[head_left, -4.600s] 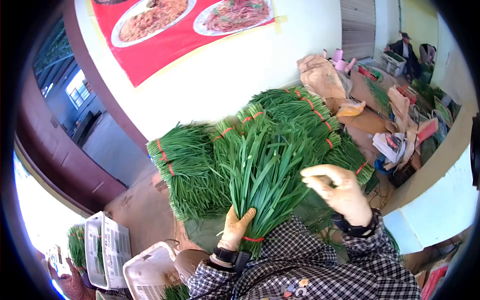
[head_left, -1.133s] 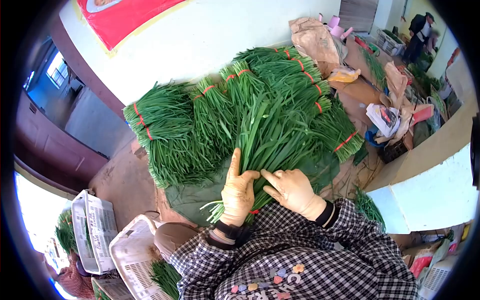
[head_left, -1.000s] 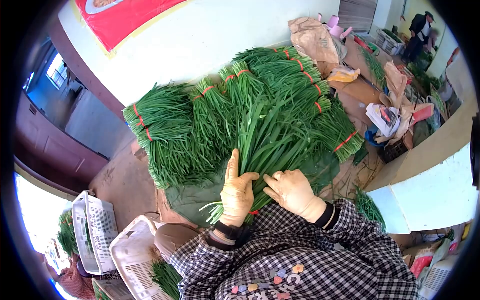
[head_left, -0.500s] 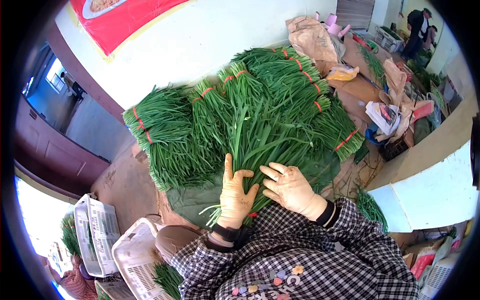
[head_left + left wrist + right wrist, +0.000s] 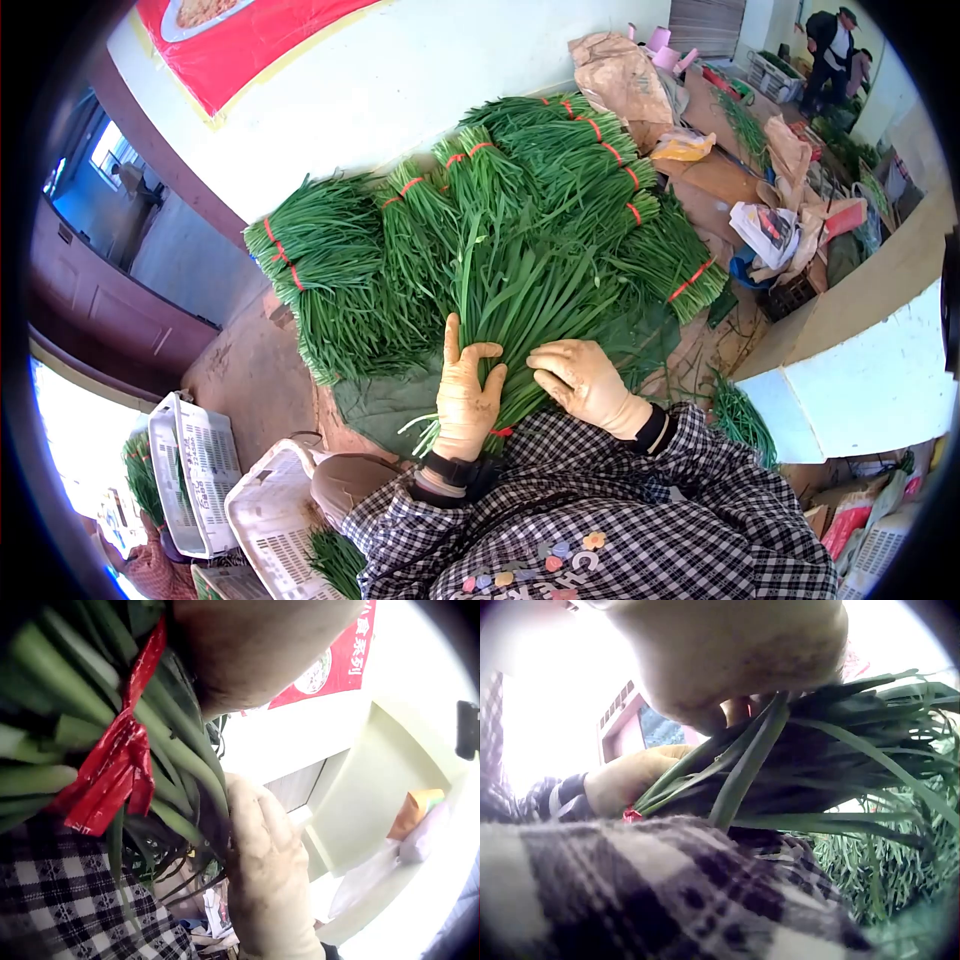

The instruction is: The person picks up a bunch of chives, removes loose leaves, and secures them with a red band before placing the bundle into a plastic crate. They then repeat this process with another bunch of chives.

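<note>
A loose-leaved bunch of garlic chives (image 5: 525, 300) lies across the person's lap, leaves fanned away from the body. My gloved left hand (image 5: 468, 400) holds its stem end from the left, index finger straight up along the leaves and another finger bent over the stems. On the opposite side my gloved right hand (image 5: 588, 385) has its fingers bent in at the leaves; its fingertips pinch at some blades in the right wrist view, partly hidden by the hand (image 5: 735, 660). A red tie (image 5: 120, 765) wraps the stems near the left wrist.
Tied bundles of chives (image 5: 340, 260) are stacked on a green sheet (image 5: 390, 400) against the wall. White crates (image 5: 280, 500) stand at the lower left. Paper, bags and a brown sack (image 5: 620, 75) clutter the right side. A person (image 5: 830, 55) stands far right.
The right hand, raised apart earlier, came in to the bunch; its fingers spread half a second ago and are bent in now. The left hand shifted slightly, and the leaves fan differently.
</note>
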`<state>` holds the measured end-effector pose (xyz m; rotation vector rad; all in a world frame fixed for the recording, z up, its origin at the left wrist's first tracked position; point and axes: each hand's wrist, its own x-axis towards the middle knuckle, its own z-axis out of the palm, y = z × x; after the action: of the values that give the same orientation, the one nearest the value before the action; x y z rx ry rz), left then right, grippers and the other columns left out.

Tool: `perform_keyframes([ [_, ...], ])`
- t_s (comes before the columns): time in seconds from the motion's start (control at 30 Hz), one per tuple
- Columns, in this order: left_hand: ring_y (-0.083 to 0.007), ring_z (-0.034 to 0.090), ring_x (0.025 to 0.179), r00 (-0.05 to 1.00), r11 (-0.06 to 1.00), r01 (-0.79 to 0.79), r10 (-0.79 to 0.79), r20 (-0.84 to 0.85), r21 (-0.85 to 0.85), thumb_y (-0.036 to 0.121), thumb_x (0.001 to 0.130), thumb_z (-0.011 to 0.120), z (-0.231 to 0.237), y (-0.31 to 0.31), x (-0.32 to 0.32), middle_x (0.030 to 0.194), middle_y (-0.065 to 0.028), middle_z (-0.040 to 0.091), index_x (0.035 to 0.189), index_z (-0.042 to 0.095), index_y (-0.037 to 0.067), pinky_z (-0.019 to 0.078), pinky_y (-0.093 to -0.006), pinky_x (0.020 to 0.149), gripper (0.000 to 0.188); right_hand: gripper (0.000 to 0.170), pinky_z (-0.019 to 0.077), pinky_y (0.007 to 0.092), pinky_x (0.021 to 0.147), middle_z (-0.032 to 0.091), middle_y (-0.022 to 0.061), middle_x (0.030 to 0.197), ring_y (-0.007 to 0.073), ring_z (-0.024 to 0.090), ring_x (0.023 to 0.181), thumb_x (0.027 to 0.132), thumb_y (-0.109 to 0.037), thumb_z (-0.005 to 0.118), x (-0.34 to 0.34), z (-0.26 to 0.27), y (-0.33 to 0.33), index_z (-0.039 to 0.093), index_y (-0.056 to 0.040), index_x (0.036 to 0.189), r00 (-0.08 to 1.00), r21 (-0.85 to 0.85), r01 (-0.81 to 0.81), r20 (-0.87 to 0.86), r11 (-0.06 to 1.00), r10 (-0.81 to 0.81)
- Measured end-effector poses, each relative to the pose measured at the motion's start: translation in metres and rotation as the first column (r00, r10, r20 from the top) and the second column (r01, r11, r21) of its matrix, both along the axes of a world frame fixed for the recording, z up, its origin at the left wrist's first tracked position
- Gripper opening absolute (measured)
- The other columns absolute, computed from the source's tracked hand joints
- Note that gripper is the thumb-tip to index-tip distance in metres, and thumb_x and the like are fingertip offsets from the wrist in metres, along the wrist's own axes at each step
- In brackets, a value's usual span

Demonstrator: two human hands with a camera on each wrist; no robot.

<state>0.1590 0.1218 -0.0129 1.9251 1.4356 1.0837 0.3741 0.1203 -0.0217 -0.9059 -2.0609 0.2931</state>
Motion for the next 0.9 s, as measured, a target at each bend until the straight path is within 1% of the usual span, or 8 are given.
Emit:
perform_keyframes([
  [0.07, -0.0388, 0.043, 0.15, 1.0, 1.0, 0.001, -0.001, -0.007, 0.015, -0.004, 0.087, 0.075, 0.0, 0.0, 0.0, 0.169, -0.0288, 0.025, 0.113, 0.067, 0.005, 0.0445, -0.041, 0.114, 0.029, 0.023, 0.0558, 0.0351, 0.077, 0.068, 0.01, 0.095, 0.0265, 0.067, 0.084, 0.093, -0.007, 0.073, 0.0, 0.002, -0.002, 0.066, -0.0013, 0.114, 0.997, -0.021, 0.02, -0.076, 1.0, -0.022],
  [0.13, -0.0401, 0.042, 0.15, 1.0, 1.0, -0.002, 0.002, -0.022, 0.03, -0.003, 0.087, 0.075, 0.0, -0.001, 0.001, 0.169, -0.0289, 0.024, 0.113, 0.067, 0.004, 0.044, -0.0413, 0.114, 0.028, 0.017, 0.059, 0.0374, 0.079, 0.075, 0.0135, 0.1, 0.0284, 0.074, 0.092, 0.098, -0.012, 0.071, 0.0, 0.006, -0.007, 0.07, -0.0032, 0.112, 0.955, -0.283, 0.09, -0.248, 0.955, -0.163],
  [0.17, -0.0401, 0.042, 0.15, 1.0, 1.0, 0.0, 0.001, -0.023, 0.03, -0.003, 0.087, 0.075, 0.0, -0.001, 0.001, 0.169, -0.0289, 0.024, 0.113, 0.067, 0.004, 0.044, -0.0413, 0.114, 0.028, 0.015, 0.0586, 0.0324, 0.076, 0.074, 0.0122, 0.102, 0.0221, 0.074, 0.092, 0.099, -0.01, 0.071, -0.001, -0.003, -0.005, 0.069, -0.0041, 0.113, 0.931, -0.362, 0.084, -0.305, 0.928, -0.203],
  [0.33, -0.0406, 0.039, 0.152, 1.0, 0.998, -0.014, 0.015, 0.009, -0.067, 0.001, 0.086, 0.079, 0.012, -0.005, 0.004, 0.169, -0.0295, 0.023, 0.113, 0.067, 0.005, 0.0434, -0.0435, 0.115, 0.03, 0.016, 0.0581, 0.0289, 0.076, 0.072, 0.0095, 0.107, 0.0174, 0.072, 0.091, 0.103, -0.009, 0.067, 0.001, -0.008, -0.004, 0.068, -0.0052, 0.118, 0.909, -0.453, 0.074, -0.335, 0.888, -0.246],
  [0.63, -0.0403, 0.036, 0.154, 0.997, 1.0, -0.016, 0.015, -0.07, -0.008, 0.003, 0.08, 0.085, 0.013, -0.007, 0.005, 0.169, -0.0297, 0.024, 0.111, 0.066, 0.005, 0.0441, -0.0432, 0.115, 0.036, 0.019, 0.0584, 0.027, 0.081, 0.072, 0.0071, 0.108, 0.0138, 0.07, 0.093, 0.103, -0.011, 0.067, 0.008, -0.002, 0.008, 0.068, -0.0088, 0.122, 0.851, -0.518, -0.038, -0.465, 0.855, -0.244],
  [0.8, -0.0409, 0.038, 0.153, 0.996, 1.0, -0.018, 0.018, -0.091, 0.003, 0.003, 0.079, 0.086, 0.01, -0.006, 0.005, 0.169, -0.0298, 0.023, 0.111, 0.066, 0.006, 0.0447, -0.0426, 0.115, 0.038, 0.026, 0.055, 0.0238, 0.07, 0.071, 0.0057, 0.104, 0.0115, 0.066, 0.082, 0.098, -0.002, 0.068, 0.046, 0.03, 0.063, 0.07, -0.012, 0.122, 0.8, -0.254, 0.073, -0.563, 0.965, -0.208],
  [0.83, -0.0413, 0.039, 0.152, 0.995, 1.0, -0.014, 0.016, -0.099, 0.019, 0.003, 0.079, 0.086, 0.01, -0.006, 0.006, 0.169, -0.0296, 0.023, 0.111, 0.066, 0.006, 0.0457, -0.0422, 0.114, 0.039, 0.029, 0.0527, 0.022, 0.068, 0.071, 0.0056, 0.099, 0.0099, 0.064, 0.081, 0.096, -0.001, 0.07, 0.052, 0.042, 0.075, 0.069, -0.0118, 0.122, 0.849, -0.094, 0.379, -0.359, 0.92, -0.387],
  [0.9, -0.0417, 0.04, 0.151, 0.994, 0.999, -0.01, 0.014, -0.109, 0.038, 0.003, 0.078, 0.086, 0.009, -0.006, 0.006, 0.169, -0.0294, 0.023, 0.111, 0.065, 0.006, 0.0466, -0.0419, 0.113, 0.039, 0.029, 0.057, 0.0348, 0.08, 0.074, 0.0118, 0.101, 0.0248, 0.071, 0.087, 0.094, -0.009, 0.072, 0.064, 0.054, 0.104, 0.07, -0.0116, 0.123, 0.894, 0.019, 0.424, -0.171, 0.906, -0.415],
])
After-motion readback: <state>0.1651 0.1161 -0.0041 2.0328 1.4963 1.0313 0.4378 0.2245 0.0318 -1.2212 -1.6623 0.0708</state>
